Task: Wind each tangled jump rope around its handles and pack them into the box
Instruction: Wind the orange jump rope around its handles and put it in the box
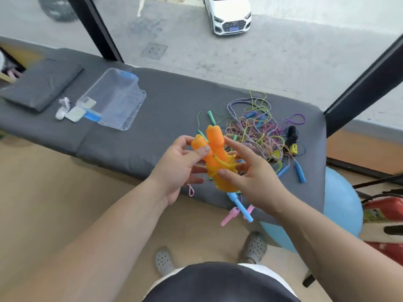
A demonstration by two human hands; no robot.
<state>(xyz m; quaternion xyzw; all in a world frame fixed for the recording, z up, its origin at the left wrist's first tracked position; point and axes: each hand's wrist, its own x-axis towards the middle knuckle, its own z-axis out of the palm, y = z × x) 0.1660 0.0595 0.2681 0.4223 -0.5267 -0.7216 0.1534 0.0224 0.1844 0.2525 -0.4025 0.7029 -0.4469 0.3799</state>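
Grey padded bench [174, 105] under a big window, with a street and a white car [229, 16] below. Blue ball [340, 203] sits on the floor off to the right of the right hand [250, 177], tucked against the bench end. Clear box [113, 99] with blue latches lies well up-left of the left hand [176, 168], top open. A pale card shows at its near end, can't tell if it's inside or just against it. Tangled pile [257, 127] of ropes sits just beyond the right hand. Both hands have the orange rope [214, 149] between them: left pinches the upper ends, right thumb clamps the wound coil against its fingers. Loose handles [238, 203], blue and pink, hang off the bench edge under the right hand. White earbud case [62, 109] is far left of the left hand, beside the box.
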